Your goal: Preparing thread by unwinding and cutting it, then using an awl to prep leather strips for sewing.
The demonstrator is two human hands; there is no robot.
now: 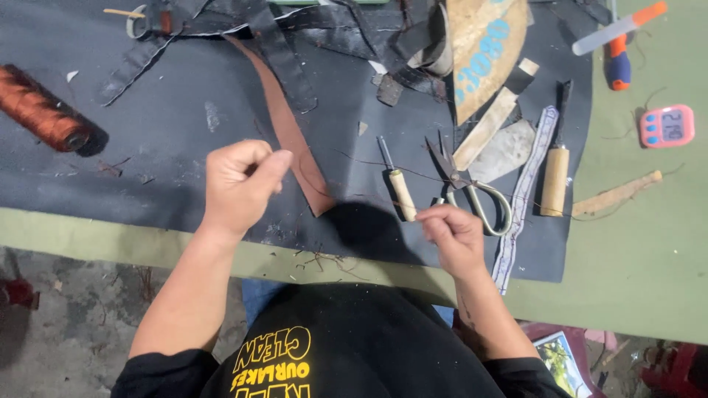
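Thread (369,163) pinched tight in left hand (237,180) and right hand (453,230), stretched thin over black mat (162,125); hard to see. Scissors (472,188) just beyond right hand. Green table (634,250) underneath.

Two hands, left (240,180) and right (456,234), one spool of rust-brown thread (40,108), one pair of scissors (472,193), two wooden-handled tools (402,193) (554,179), one brown leather strip (291,136), one pink digital timer (667,125), one orange-and-blue screwdriver (618,65).
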